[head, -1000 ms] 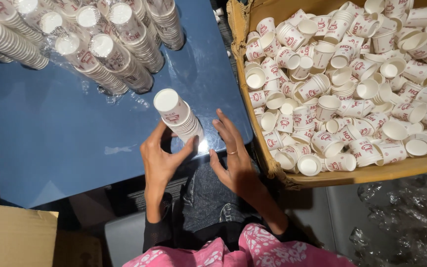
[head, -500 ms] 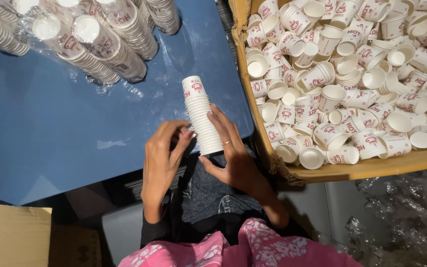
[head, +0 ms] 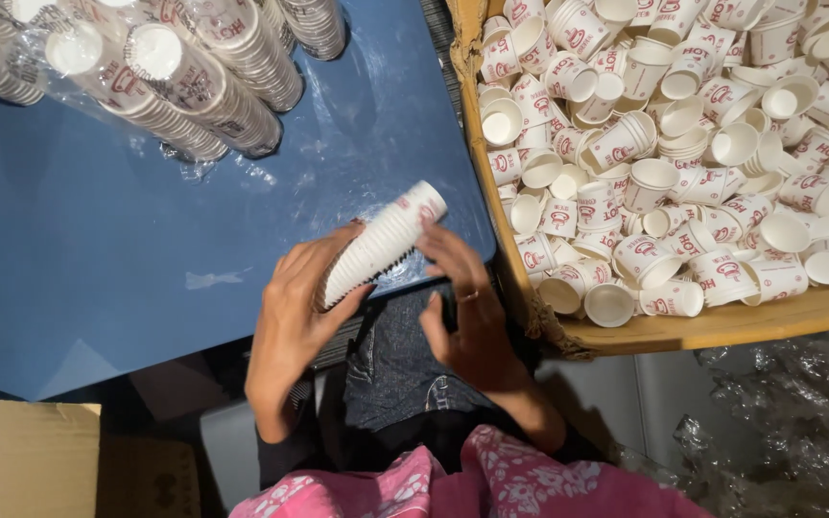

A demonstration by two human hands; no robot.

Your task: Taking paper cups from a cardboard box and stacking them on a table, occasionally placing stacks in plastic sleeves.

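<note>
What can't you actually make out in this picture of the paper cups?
- Head view: the count in the cup stack; its rims blur together and the left hand covers its lower end.
- The wrapped cup stacks run off the top edge.
- The cardboard box runs off the right edge.

A blue table is seen under the grip and to its left, with soft light reflected on the surface. At the far left of the table, away from the grip, long cup stacks wrapped in clear film are laid. To the right of the grip a cardboard box is placed, filled with loose paper cups. Below this box, crumpled clear plastic is spread on the dark floor. Another carton is found at the lower left, below the table edge.
</note>
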